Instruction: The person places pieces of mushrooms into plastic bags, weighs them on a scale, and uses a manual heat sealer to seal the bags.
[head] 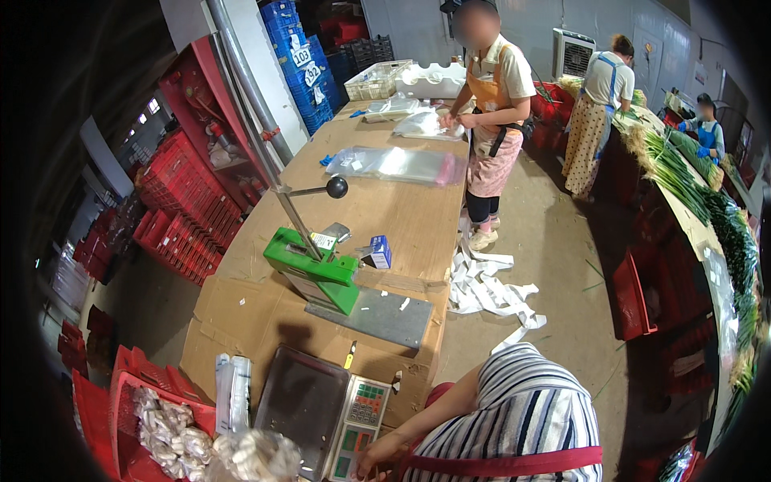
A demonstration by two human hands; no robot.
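At the bottom edge, my right hand (376,456) is beside the keypad and display panel of an electronic scale (301,410); its fingers are partly cut off and whatever they touch is hidden. My left hand is out of view. Left of the panel, the scale's dark pan holds small pale scraps. A clear bag of pale produce (256,455), blurred, overlaps its lower left corner. More such bags (174,434) fill a red plastic crate (123,397). Folded white plastic packaging (233,391) lies left of the pan, and a yellow-handled cutter (349,356) above the scale.
A green lever-operated machine (313,265) stands on the table (361,211) by a small blue box (379,252). Clear bags (394,165) lie farther up. A co-worker (494,108) handles bags at the right edge. White strips (494,283) litter the floor; spring onions (674,169) cover another table.
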